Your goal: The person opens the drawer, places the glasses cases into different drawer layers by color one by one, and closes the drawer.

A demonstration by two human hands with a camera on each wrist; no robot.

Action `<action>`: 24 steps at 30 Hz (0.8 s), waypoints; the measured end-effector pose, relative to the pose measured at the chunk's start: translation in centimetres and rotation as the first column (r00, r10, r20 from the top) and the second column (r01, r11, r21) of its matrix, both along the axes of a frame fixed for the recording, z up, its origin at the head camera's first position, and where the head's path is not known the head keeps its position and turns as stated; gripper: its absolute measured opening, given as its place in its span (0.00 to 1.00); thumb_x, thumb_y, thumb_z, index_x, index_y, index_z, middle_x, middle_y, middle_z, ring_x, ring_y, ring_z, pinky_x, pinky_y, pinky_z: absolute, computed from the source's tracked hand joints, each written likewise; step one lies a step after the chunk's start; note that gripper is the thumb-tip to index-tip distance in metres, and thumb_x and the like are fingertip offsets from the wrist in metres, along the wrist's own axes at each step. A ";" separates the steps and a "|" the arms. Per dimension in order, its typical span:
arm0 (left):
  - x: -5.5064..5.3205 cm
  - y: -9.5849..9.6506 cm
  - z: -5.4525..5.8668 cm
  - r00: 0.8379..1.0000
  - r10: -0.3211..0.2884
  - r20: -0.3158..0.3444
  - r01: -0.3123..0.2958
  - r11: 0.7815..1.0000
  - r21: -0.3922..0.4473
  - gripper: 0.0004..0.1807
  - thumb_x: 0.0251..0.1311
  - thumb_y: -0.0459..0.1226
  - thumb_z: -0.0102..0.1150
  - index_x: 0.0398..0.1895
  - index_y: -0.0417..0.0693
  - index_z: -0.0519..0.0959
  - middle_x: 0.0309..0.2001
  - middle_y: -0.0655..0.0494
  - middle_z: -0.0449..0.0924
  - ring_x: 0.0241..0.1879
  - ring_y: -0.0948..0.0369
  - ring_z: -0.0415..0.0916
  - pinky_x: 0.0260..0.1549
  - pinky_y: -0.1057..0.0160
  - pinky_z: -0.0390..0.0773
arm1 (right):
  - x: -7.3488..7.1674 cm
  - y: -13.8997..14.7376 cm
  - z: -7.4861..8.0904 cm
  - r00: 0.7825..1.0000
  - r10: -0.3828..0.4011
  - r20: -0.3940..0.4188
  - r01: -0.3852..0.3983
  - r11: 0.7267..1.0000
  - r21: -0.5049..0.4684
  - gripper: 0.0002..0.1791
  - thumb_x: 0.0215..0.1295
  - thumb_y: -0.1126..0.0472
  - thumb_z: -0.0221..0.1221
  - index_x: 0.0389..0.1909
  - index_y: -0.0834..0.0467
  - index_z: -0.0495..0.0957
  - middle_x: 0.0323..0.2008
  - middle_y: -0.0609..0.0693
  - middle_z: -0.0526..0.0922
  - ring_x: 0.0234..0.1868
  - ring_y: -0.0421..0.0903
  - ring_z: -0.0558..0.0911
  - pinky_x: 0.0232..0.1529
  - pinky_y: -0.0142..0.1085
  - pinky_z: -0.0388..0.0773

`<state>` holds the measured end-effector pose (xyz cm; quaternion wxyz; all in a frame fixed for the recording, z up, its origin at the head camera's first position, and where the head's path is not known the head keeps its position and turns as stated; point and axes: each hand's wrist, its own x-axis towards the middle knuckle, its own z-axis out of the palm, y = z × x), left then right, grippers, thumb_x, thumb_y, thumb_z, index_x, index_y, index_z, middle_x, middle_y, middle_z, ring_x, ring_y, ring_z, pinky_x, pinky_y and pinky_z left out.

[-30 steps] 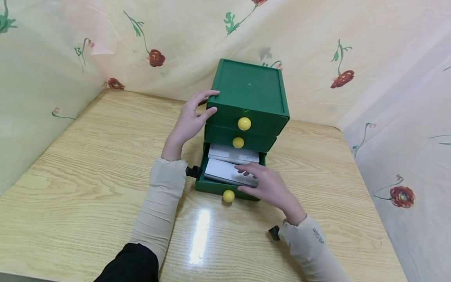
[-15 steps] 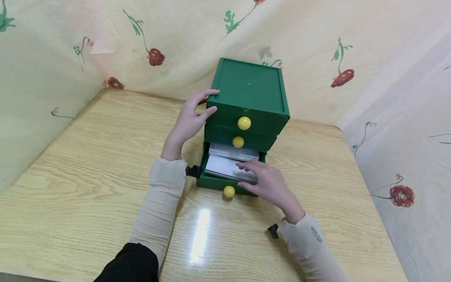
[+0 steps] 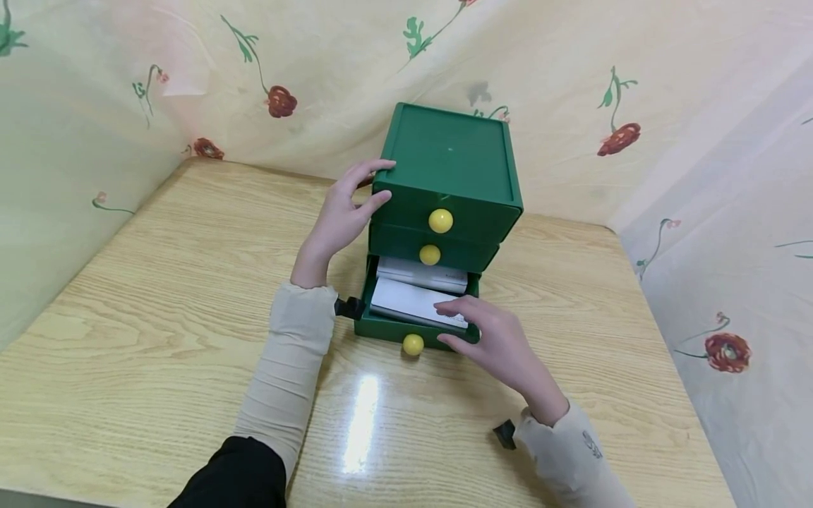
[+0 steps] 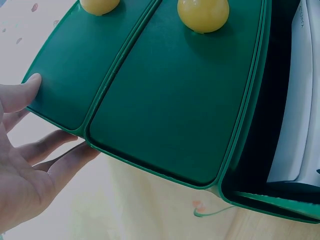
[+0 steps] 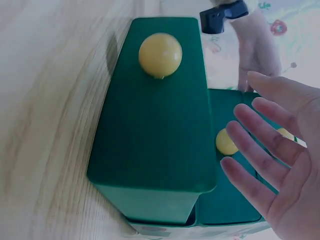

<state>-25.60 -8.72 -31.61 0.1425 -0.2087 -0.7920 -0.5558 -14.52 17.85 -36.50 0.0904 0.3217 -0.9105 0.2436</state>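
A green drawer cabinet [image 3: 449, 155] stands near the back wall. Its bottom drawer [image 3: 387, 329] is pulled out, showing a white flat box [image 3: 406, 299] in front and another white box [image 3: 413, 272] behind it. My left hand [image 3: 339, 215] holds the cabinet's upper left corner; in the left wrist view its thumb lies on the front face and other fingers are along the side. My right hand [image 3: 495, 335] hovers by the drawer's right front, fingers spread and apart from the knob. In the right wrist view the right palm [image 5: 295, 185] holds nothing.
Round yellow knobs sit on the drawer fronts, including the bottom knob [image 3: 413, 345], and the two upper drawers are closed. The wooden table [image 3: 190, 296] runs out to both sides. Flower-patterned cloth [image 3: 559, 63] hangs behind and at the sides.
The bottom drawer has slid slightly inward. My right hand has since shifted a little to the right and back from it. My left hand keeps its place on the cabinet.
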 end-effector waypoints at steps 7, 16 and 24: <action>0.0 0.0 0.0 1.000 0.003 -0.006 -0.003 1.000 -0.008 0.23 0.68 0.37 0.55 0.65 0.50 0.71 0.67 0.51 0.67 0.67 0.55 0.65 0.69 0.55 0.65 | 1.4 -0.3 -0.3 0.996 0.087 -0.006 -0.087 0.993 -0.082 0.18 0.52 0.62 0.72 0.45 0.56 0.83 0.42 0.46 0.87 0.40 0.41 0.85 0.38 0.35 0.84; 0.0 0.0 0.0 1.000 -0.005 -0.019 0.005 1.000 0.004 0.23 0.67 0.36 0.55 0.65 0.48 0.71 0.67 0.49 0.68 0.67 0.55 0.65 0.69 0.52 0.64 | 2.2 -1.0 -1.8 0.978 0.092 0.186 -0.088 0.996 -0.031 0.12 0.57 0.64 0.67 0.43 0.58 0.82 0.39 0.49 0.87 0.38 0.42 0.85 0.32 0.27 0.82; 0.0 0.0 0.0 1.000 -0.008 -0.018 0.008 1.000 0.006 0.23 0.67 0.35 0.56 0.65 0.48 0.71 0.67 0.49 0.68 0.67 0.55 0.65 0.69 0.54 0.64 | 2.0 -1.6 -2.6 0.958 -0.009 0.285 -0.010 0.998 0.068 0.08 0.60 0.62 0.66 0.40 0.56 0.84 0.36 0.45 0.87 0.37 0.38 0.85 0.38 0.30 0.83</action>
